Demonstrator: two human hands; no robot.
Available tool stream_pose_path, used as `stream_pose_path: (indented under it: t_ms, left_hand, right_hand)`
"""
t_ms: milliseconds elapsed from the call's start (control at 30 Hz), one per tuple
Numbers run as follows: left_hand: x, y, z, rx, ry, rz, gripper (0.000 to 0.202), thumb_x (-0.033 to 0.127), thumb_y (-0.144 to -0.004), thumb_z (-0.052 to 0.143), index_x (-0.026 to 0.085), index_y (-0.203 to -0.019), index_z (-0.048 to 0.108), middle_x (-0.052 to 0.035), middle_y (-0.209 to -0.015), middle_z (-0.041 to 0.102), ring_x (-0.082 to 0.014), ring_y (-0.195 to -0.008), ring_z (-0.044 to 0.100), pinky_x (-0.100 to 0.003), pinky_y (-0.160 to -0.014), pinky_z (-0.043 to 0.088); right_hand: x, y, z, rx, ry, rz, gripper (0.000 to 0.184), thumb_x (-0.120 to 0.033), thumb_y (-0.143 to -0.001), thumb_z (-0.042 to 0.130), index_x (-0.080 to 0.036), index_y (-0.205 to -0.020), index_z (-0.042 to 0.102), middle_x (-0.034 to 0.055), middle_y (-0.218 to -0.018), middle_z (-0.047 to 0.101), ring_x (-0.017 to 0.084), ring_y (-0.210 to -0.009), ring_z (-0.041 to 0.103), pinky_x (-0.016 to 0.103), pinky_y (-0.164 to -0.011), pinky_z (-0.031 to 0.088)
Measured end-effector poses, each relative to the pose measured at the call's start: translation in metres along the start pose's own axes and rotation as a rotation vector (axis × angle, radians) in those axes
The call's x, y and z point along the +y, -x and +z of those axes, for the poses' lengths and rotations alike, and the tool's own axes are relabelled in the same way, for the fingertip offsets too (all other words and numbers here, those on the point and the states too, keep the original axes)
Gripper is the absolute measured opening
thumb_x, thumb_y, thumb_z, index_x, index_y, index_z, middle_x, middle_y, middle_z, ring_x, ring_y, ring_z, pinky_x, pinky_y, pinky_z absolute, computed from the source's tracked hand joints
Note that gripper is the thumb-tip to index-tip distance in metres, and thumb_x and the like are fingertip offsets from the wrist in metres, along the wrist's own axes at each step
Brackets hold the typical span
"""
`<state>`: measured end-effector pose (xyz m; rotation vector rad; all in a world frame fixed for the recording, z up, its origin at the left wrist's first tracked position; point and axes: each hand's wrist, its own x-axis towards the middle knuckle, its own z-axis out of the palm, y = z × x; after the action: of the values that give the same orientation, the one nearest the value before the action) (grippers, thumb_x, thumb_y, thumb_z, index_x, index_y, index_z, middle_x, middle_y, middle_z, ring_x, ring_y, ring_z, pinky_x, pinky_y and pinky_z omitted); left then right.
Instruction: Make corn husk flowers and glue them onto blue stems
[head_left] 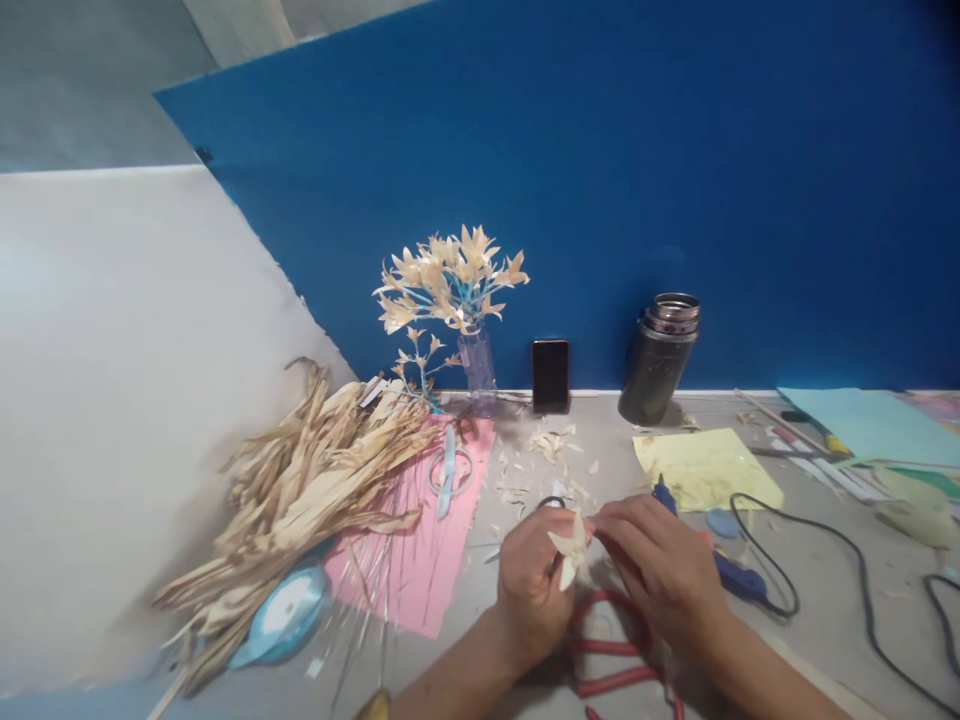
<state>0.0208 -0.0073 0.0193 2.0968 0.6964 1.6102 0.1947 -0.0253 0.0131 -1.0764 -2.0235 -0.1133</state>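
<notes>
A small cream flower (571, 552) with pointed petals, seemingly of dried husk, is pinched in my left hand (529, 575), whose fingers are closed around its base. My right hand (664, 560) is closed too, its fingertips pressed together at the flower's right edge; what they pinch is hidden. Just below both hands lie red-handled scissors (611, 645). Behind my right hand is a blue glue gun (739, 578), partly covered by the hand. The dark loop of another tool (553, 502) shows behind my left hand.
Dried corn husks (300, 480) are heaped at left beside blue ribbon (289, 610) and pink paper (450, 560) with thin wires. Similar flowers (450, 275) stand in a clear vase (478, 370). A phone (551, 376), a flask (658, 360), yellow paper (709, 465) and a black cable (847, 545) are around.
</notes>
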Motion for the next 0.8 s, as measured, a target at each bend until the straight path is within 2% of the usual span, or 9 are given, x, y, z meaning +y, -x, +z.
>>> stream_pose_path:
  t_ms: [133, 367, 500, 667, 800]
  left_hand:
    - [0.003, -0.004, -0.001, 0.04, -0.066, 0.005, 0.017, 0.004, -0.089, 0.057, 0.02, -0.09, 0.063, -0.0028, -0.077, 0.069, -0.0146, -0.071, 0.066, -0.024, -0.067, 0.053]
    - [0.001, -0.003, -0.006, 0.015, -0.124, 0.114, 0.021, 0.001, -0.085, 0.05, 0.019, -0.091, 0.06, -0.0045, -0.077, 0.068, -0.0163, -0.073, 0.065, -0.027, -0.068, 0.053]
    - [0.005, -0.011, -0.005, -0.079, -0.139, 0.209, 0.022, 0.002, -0.086, 0.048, 0.018, -0.097, 0.059, -0.0069, -0.083, 0.071, -0.0178, -0.078, 0.066, -0.029, -0.072, 0.054]
    - [0.011, -0.018, 0.0, -0.149, -0.15, 0.184, 0.02, 0.002, -0.088, 0.054, 0.017, -0.1, 0.061, -0.0073, -0.083, 0.071, -0.0178, -0.079, 0.066, -0.03, -0.073, 0.054]
    - [0.01, -0.018, 0.002, -0.164, -0.136, 0.183, 0.02, 0.001, -0.087, 0.056, 0.017, -0.099, 0.062, -0.0077, -0.085, 0.071, -0.0181, -0.079, 0.065, -0.03, -0.072, 0.054]
  right_hand:
    - [-0.005, -0.002, 0.001, 0.004, -0.018, -0.023, 0.024, -0.007, -0.096, 0.042, -0.02, -0.096, 0.063, 0.0068, -0.088, 0.069, 0.022, -0.08, 0.06, 0.034, -0.07, 0.048]
    - [-0.014, -0.006, 0.006, 0.026, -0.15, -0.008, 0.023, -0.008, -0.097, 0.043, -0.022, -0.095, 0.061, 0.0036, -0.081, 0.068, 0.019, -0.073, 0.061, 0.029, -0.065, 0.048]
    - [-0.009, -0.005, 0.008, 0.062, -0.169, 0.042, 0.019, -0.012, -0.096, 0.046, -0.023, -0.09, 0.061, 0.0043, -0.08, 0.069, 0.02, -0.074, 0.061, 0.03, -0.064, 0.048]
    - [-0.003, -0.004, 0.007, 0.038, -0.25, 0.118, 0.013, -0.017, -0.094, 0.052, -0.022, -0.088, 0.063, 0.0054, -0.084, 0.071, 0.022, -0.077, 0.063, 0.034, -0.067, 0.05]
    - [0.0, -0.004, 0.01, 0.046, -0.222, 0.142, 0.018, -0.02, -0.097, 0.05, -0.022, -0.088, 0.065, 0.0061, -0.085, 0.073, 0.022, -0.079, 0.064, 0.035, -0.071, 0.051]
